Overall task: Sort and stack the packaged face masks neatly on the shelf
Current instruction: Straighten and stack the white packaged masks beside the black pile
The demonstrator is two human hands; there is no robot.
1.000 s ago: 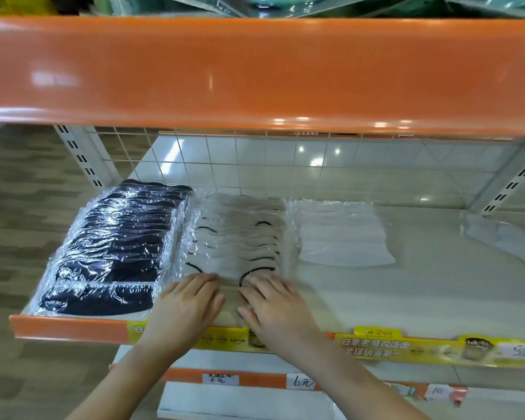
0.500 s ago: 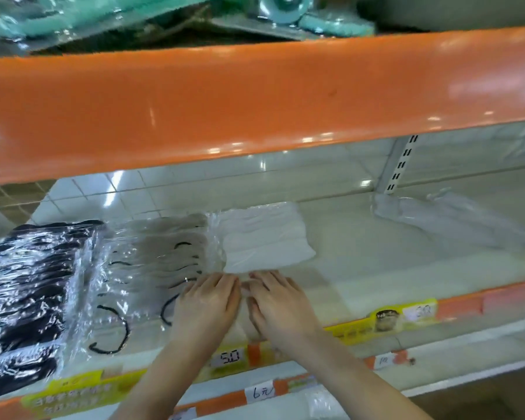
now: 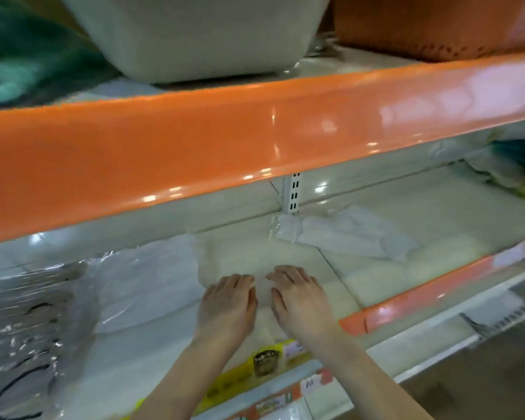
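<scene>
- Your left hand [image 3: 227,304] and right hand [image 3: 299,300] lie palm-down, side by side, on the shelf [image 3: 376,277], fingers nearly straight and pointing toward the back.
- Both hands grip nothing; the fingertips seem to press on a thin clear packet between them, though blur makes it hard to be sure.
- Your forearms come up from the bottom edge and angle inward, so the wrists sit close together over the front lip.
- Just left of your left hand lies a stack of white packaged masks [image 3: 146,283] in clear wrap, flat on the shelf.
- Further left, at the frame edge, sits a stack of grey masks with black ear loops [image 3: 28,334], touching the white stack.
- Well to your right, near the back of the shelf, a loose white packaged mask [image 3: 355,234] lies apart from the stacks, by the slotted upright [image 3: 294,192].
- Overhead, the orange rail [image 3: 194,147] of the upper shelf hides the rear of your shelf on the left.
- On that upper shelf stand a pale tub [image 3: 194,34], an orange basket [image 3: 436,22] and something teal [image 3: 19,65].
- Yellow price labels [image 3: 249,371] run along the front edge beneath your wrists.
</scene>
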